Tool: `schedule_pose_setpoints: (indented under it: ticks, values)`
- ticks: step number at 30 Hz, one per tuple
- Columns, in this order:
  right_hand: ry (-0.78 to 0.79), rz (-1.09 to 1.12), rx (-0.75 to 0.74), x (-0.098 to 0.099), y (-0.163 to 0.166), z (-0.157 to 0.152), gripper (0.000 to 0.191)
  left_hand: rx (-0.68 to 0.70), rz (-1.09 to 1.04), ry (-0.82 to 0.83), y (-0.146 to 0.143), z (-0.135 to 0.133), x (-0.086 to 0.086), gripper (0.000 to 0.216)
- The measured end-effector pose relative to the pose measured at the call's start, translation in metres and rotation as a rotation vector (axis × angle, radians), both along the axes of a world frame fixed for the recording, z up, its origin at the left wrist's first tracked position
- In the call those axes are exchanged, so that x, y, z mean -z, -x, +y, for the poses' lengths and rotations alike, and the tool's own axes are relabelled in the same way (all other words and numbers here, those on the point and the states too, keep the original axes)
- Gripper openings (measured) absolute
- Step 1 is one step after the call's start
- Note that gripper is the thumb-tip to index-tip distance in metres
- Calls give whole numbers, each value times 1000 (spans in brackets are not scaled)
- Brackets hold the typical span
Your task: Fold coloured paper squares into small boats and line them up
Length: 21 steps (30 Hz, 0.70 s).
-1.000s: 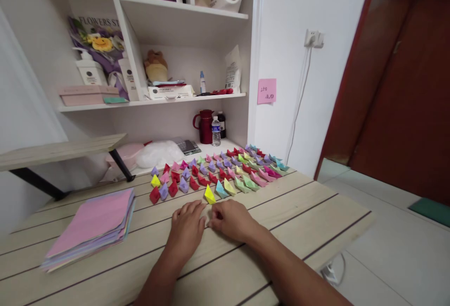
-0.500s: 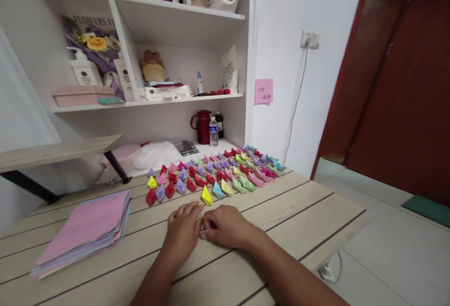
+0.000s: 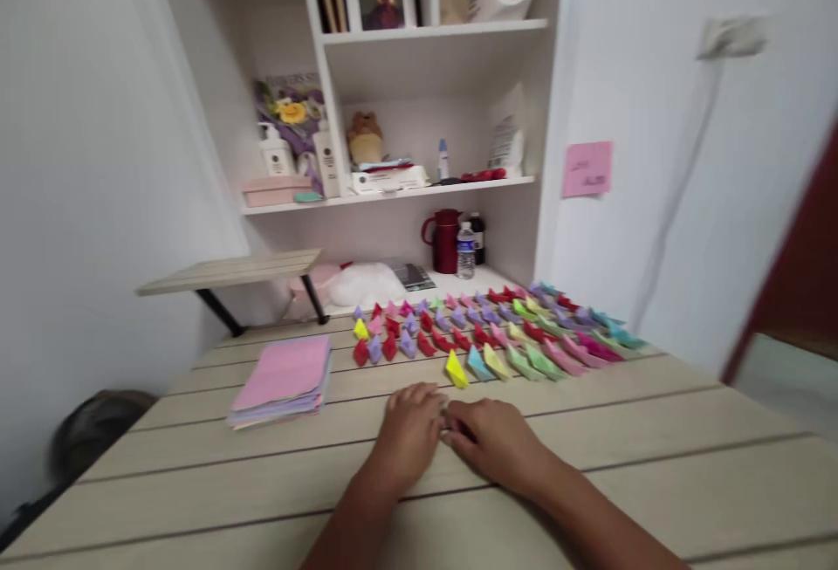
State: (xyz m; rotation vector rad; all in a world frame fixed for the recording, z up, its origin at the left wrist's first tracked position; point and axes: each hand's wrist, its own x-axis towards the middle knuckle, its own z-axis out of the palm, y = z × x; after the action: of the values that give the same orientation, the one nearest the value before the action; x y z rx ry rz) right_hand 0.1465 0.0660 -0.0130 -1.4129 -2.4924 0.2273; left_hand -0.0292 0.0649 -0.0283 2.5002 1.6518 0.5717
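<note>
My left hand [image 3: 411,432] rests palm down on the wooden table, its fingers stretched forward and lying on the boards. Beside it, my right hand [image 3: 492,441] is curled into a loose fist, thumb side towards the left hand; I see nothing in it. The fingers of the two hands meet or nearly touch. Just beyond them stands a yellow paper boat [image 3: 456,370], closest of several rows of small folded boats in many colours. A light blue boat [image 3: 480,365] and a red boat [image 3: 360,353] are in the front rows. To the left lies a stack of coloured paper sheets [image 3: 283,375], pink on top.
A small raised wooden stand [image 3: 229,271] is on the table's left side. Behind the boats, a white shelf unit [image 3: 432,33] holds a dark red jug [image 3: 446,241], a water bottle [image 3: 465,251] and a white plastic bag [image 3: 367,285]. A pink note [image 3: 587,169] sticks to the wall.
The view has swung left, so the table, shelves and boats appear farther right. Both hands keep the same pose on the table, and the boats and paper stack look unmoved.
</note>
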Motion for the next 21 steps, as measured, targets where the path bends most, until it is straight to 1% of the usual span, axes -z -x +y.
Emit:
schedule_pose_setpoints:
  ticks: [4,7,9,11,13,16,18,20,21]
  values:
    - [-18,7,-9,7,2,3,14,48,8,-38,12,-25,-3,37]
    - [-32,-2,5,10,3,2,13,64,-5,-90,20,-44,-8,29]
    - [-41,-5,14,11,4,2,14,47,-19,-137,28,-54,-14,29]
    - [-48,-5,19,13,4,3,14,-10,-33,-201,42,-59,-25,34]
    - [-52,-2,22,15,5,4,15,-120,-45,-272,65,-58,-40,40]
    - [-55,6,31,17,6,6,15,-337,-53,-333,115,-41,-64,44]
    - [-56,6,37,19,7,7,16,-433,-32,-293,152,-26,-72,35]
    - [-56,2,38,20,8,8,16,-451,11,-180,183,-15,-71,44]
    - [-55,0,38,20,8,8,16,-435,37,-110,195,-11,-69,42]
